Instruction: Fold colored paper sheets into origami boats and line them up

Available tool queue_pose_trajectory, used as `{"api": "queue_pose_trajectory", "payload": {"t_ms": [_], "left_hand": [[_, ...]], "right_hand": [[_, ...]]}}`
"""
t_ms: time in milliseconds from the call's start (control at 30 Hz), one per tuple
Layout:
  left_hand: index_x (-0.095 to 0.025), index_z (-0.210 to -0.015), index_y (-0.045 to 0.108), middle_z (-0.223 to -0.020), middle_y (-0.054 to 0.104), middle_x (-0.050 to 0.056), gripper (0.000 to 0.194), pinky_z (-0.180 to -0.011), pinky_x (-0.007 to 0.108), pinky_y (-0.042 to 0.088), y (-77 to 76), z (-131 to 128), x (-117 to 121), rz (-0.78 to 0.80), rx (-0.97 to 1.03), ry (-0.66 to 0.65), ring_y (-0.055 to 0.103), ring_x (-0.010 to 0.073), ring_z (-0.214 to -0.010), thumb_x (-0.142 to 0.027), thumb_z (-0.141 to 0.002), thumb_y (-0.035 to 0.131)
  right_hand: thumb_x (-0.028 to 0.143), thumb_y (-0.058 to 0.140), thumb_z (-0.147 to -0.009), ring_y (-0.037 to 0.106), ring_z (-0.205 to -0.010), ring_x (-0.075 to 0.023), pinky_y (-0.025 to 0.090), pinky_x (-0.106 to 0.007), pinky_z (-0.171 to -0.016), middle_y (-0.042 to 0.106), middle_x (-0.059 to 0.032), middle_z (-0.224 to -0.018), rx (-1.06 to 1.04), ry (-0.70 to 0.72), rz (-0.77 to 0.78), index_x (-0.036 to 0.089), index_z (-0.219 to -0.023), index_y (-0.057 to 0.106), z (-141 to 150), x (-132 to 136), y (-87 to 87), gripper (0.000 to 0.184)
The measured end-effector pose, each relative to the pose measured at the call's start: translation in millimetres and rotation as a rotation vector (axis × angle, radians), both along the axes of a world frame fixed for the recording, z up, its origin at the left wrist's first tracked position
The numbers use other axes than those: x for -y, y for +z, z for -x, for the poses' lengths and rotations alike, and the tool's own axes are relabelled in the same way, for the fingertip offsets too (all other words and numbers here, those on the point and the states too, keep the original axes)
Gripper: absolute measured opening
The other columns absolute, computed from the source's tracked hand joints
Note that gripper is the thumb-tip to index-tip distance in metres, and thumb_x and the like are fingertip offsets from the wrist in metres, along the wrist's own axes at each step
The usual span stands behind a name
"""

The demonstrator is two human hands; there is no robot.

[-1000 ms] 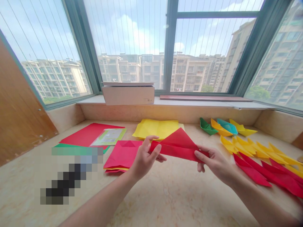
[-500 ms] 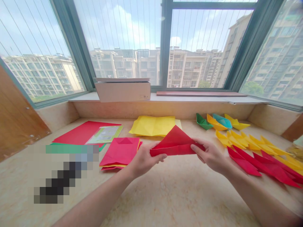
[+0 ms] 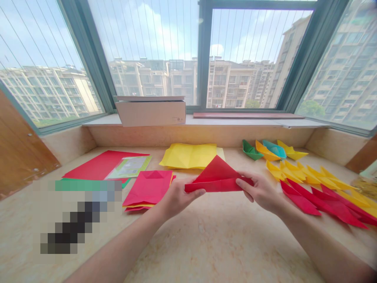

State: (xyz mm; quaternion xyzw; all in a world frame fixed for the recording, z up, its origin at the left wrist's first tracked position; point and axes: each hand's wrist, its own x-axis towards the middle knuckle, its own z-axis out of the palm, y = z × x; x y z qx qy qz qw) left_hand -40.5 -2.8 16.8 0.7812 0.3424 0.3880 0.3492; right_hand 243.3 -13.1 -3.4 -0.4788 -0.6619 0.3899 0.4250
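Observation:
Above the marbled counter, a folded red paper (image 3: 217, 175) is held between both hands, its peak pointing up and a folded band along its lower edge. My left hand (image 3: 182, 196) pinches the left corner, thumb on the near side. At the right corner my right hand (image 3: 253, 185) grips with the thumb in front and the fingers partly hidden behind. A stack of red and yellow folded papers (image 3: 149, 188) lies just left of my left hand. Several red paper boats (image 3: 326, 200) rest to the right of my right hand.
Yellow paper sheets (image 3: 191, 154) lie behind the held paper. Several yellow boats (image 3: 306, 173) and a few other-coloured ones, including a green boat (image 3: 250, 150), stand back right. Red sheets (image 3: 97, 163) and a clear packet (image 3: 129, 166) lie left. A white box (image 3: 150, 112) sits on the windowsill.
The whole view has shifted slightly. Both hands keep hold of the red paper, whose lower band now looks a little flatter.

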Motion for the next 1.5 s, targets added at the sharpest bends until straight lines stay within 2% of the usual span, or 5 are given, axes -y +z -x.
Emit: {"api": "queue_pose_trajectory", "payload": {"t_ms": [267, 633, 867, 1200, 1500], "left_hand": [[-0.011, -0.105, 0.072, -0.074, 0.073, 0.007, 0.034, -0.058, 0.025, 0.054, -3.3, -3, 0, 0.212, 0.145, -0.034, 0.068, 0.0173, -0.064, -0.038, -0.084, 0.068], [-0.011, -0.108, 0.071, -0.099, 0.075, 0.015, 0.036, -0.069, 0.03, 0.058, 1.1, -10, -1, 0.456, 0.281, -0.014, 0.074, 0.0226, -0.078, -0.037, -0.083, 0.07], [-0.011, -0.094, 0.072, -0.085, 0.074, 0.009, 0.027, -0.064, 0.023, 0.054, -10.1, -11, 3, 0.665, 0.077, -0.197, 0.073, 0.0186, -0.076, -0.036, -0.082, 0.071], [-0.011, -0.104, 0.069, -0.095, 0.071, 0.011, 0.036, -0.072, 0.027, 0.054, -12.1, -30, 21, 0.78, 0.284, -0.231, 0.071, 0.0183, -0.079, -0.041, -0.083, 0.071], [-0.012, -0.104, 0.069, -0.096, 0.07, 0.011, 0.033, -0.071, 0.028, 0.053, -20.7, -31, 19, 0.745, 0.293, -0.269, 0.071, 0.019, -0.08, -0.037, -0.083, 0.071]], "right_hand": [[0.048, 0.059, -0.089, 0.038, -0.038, -0.0096, 0.026, -0.023, -0.039, 0.044, 0.0069, -0.043, -0.023, 0.002, 0.027, 0.01, -0.126, 0.061, 5, 7, 11.2, 0.052], [0.047, 0.067, -0.085, 0.042, -0.036, -0.0094, 0.027, -0.021, -0.037, 0.051, 0.0061, -0.042, -0.196, -0.099, 0.043, 0.012, -0.125, 0.06, 6, -5, -3.0, 0.054], [0.045, 0.076, -0.078, 0.044, -0.037, -0.0092, 0.03, -0.021, -0.039, 0.053, 0.0059, -0.046, -0.332, -0.249, -0.047, 0.016, -0.12, 0.062, 4, -5, 4.3, 0.053], [0.048, 0.069, -0.084, 0.061, -0.074, -0.0175, 0.049, -0.029, -0.071, 0.071, -0.006, -0.081, -0.325, 0.326, 0.04, 0.016, -0.091, 0.074, 34, 10, 1.4, 0.033], [0.044, 0.066, -0.087, 0.064, -0.074, -0.018, 0.048, -0.03, -0.073, 0.074, -0.0052, -0.079, -0.337, 0.304, 0.118, 0.015, -0.089, 0.077, 45, 14, 0.7, 0.031]]}}
